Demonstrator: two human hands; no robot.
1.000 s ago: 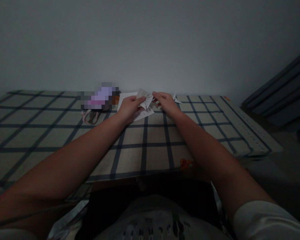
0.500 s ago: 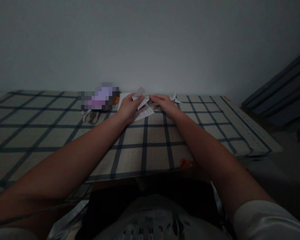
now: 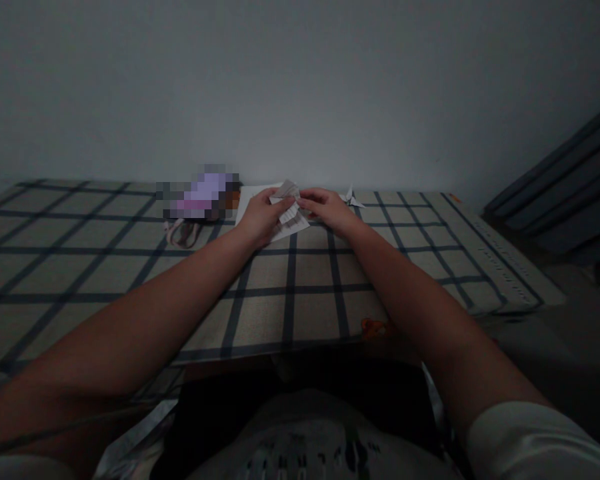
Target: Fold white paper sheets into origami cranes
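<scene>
Between my two hands is a folded piece of lined paper (image 3: 289, 212), tilted up above the table. My left hand (image 3: 263, 212) is closed on its left side, thumb pressed over the face of the paper. With thumb and fingers together, my right hand (image 3: 325, 207) pinches the paper's right edge. Flat beneath them lies a larger white paper sheet (image 3: 247, 195), partly covered by my left hand. Just beyond my right hand sits a folded white paper crane (image 3: 351, 199).
A checked tablecloth (image 3: 310, 267) covers the table, which meets a plain wall (image 3: 300, 93) at the back. Left of my hands lies a purple item (image 3: 207, 190), blurred out, with a pale looped strap (image 3: 183, 233). Dark ribbed panels (image 3: 570, 180) stand at the right.
My right hand has closed in on the paper and now grips its right edge; before, its fingers were slightly apart from it. The folded paper has shifted a little right and down.
</scene>
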